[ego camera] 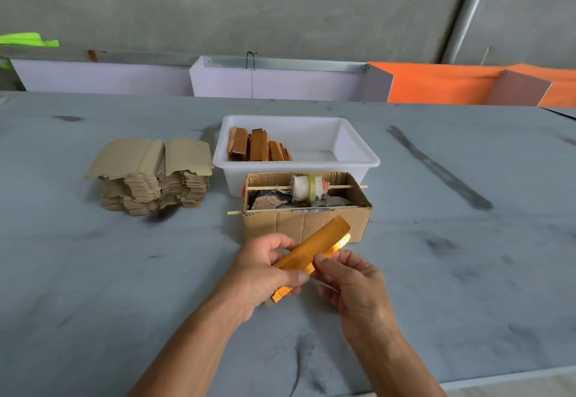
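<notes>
One gold box [314, 245], held twice: left hand [265, 275] curled round its near end, right hand [352, 284] pinching its edge; one carton [280, 225] just beyond the fingertips.

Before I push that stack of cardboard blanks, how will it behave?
The stack of cardboard blanks would probably shear and spill, since its layers sit uneven. Single blanks look thin and light, and the top ones bow, so likely floppy.
</notes>
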A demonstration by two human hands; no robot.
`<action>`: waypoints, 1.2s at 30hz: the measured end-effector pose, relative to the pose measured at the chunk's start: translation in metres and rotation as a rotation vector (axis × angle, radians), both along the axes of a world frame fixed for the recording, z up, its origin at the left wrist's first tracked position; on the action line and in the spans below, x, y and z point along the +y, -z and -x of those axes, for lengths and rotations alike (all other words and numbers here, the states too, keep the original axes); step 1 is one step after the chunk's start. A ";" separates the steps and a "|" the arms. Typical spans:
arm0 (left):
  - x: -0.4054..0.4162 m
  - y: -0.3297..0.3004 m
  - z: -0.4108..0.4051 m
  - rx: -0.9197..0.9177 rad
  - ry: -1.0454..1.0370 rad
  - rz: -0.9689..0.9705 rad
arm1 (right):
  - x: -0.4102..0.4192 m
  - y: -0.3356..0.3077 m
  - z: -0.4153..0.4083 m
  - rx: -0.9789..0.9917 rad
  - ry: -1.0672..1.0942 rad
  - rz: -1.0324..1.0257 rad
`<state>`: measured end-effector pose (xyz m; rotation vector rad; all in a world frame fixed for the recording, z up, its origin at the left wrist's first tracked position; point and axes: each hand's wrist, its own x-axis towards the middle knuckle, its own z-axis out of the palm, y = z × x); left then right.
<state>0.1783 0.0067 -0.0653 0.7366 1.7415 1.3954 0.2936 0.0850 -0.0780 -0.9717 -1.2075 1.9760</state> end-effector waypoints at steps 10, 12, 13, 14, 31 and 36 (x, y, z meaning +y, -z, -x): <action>-0.001 0.006 -0.001 -0.283 -0.378 -0.231 | 0.006 -0.005 -0.006 0.060 0.042 0.116; 0.003 0.012 -0.008 -0.450 -0.479 -0.312 | 0.002 -0.005 -0.001 0.084 0.075 0.164; 0.005 0.014 -0.011 -0.519 -0.509 -0.340 | 0.000 -0.005 0.000 0.094 0.096 0.183; 0.007 0.015 -0.015 -0.578 -0.523 -0.359 | -0.001 -0.005 0.002 0.102 0.118 0.196; 0.002 0.016 -0.010 -0.435 -0.475 -0.380 | -0.003 -0.016 0.010 0.089 0.025 0.197; 0.002 0.011 -0.004 -0.365 -0.445 -0.416 | -0.001 -0.024 0.012 -0.002 -0.005 0.102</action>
